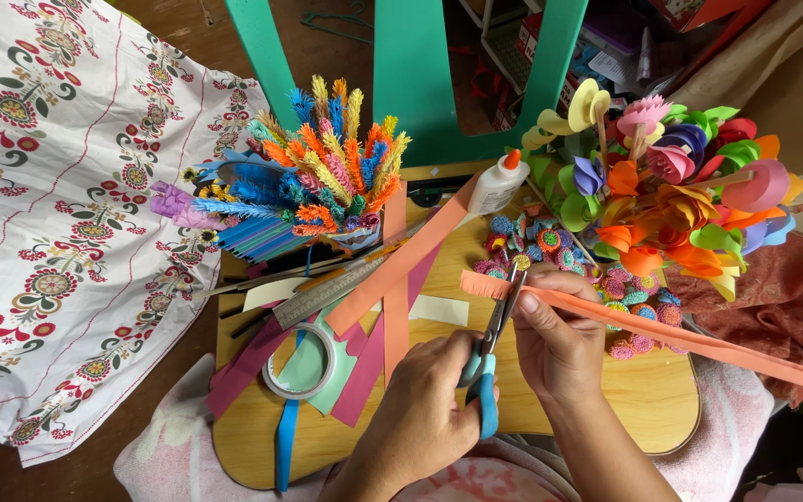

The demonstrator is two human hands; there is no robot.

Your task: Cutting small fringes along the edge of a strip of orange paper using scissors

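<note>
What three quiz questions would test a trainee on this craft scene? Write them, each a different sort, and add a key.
1. Multiple choice: the left hand holds A) a stapler, B) scissors, C) a paintbrush.
2. True or false: the right hand grips a green paper strip.
3. Fill in: the white glue bottle has an ____ cap.

Key: 1 B. 2 False: the paper strip is orange. 3 Orange.
</note>
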